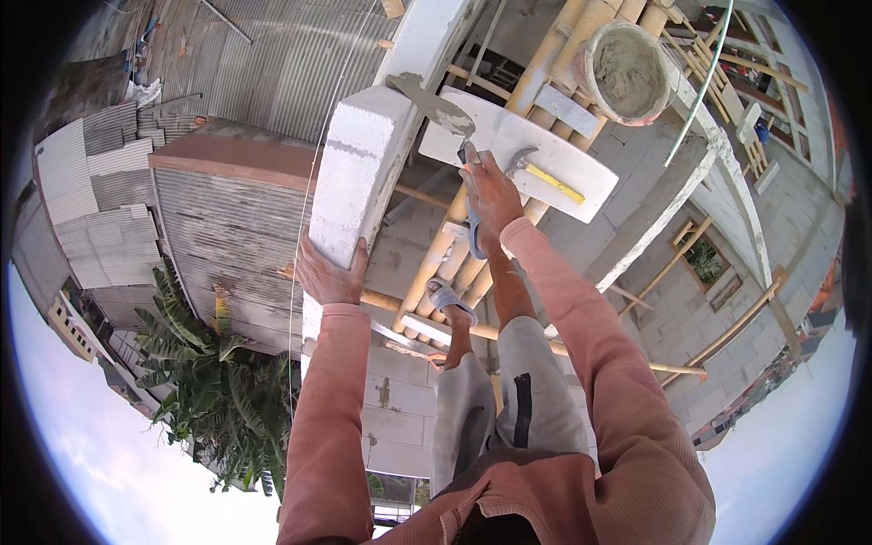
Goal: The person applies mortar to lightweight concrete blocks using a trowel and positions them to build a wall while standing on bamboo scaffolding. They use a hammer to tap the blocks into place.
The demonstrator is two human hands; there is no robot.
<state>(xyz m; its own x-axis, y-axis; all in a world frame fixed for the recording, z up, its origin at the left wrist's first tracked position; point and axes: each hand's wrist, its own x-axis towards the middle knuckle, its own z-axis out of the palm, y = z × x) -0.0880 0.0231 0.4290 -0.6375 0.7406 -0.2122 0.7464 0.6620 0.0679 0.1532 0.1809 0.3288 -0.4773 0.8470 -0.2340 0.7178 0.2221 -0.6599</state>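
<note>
At the near end of a white masonry block (352, 173) on top of the wall, my left hand (332, 274) grips it, thumb on the right side and fingers on the left. My right hand (491, 193) is closed around the handle of a trowel (447, 114). Grey mortar coats the blade, whose tip reaches the block's upper right edge. Below the trowel lies a pale board (509, 134) with rounded corners. A hammer (554, 182) with a yellow handle rests on that board, just right of my right hand.
A bucket of mortar (627, 74) stands at the upper right on bamboo poles (545, 54). My sandalled feet are on the poles, with gaps between them. A taut string (313, 173) runs along the wall's left side. Metal roofs (236, 241) and banana plants (218, 381) lie beyond it.
</note>
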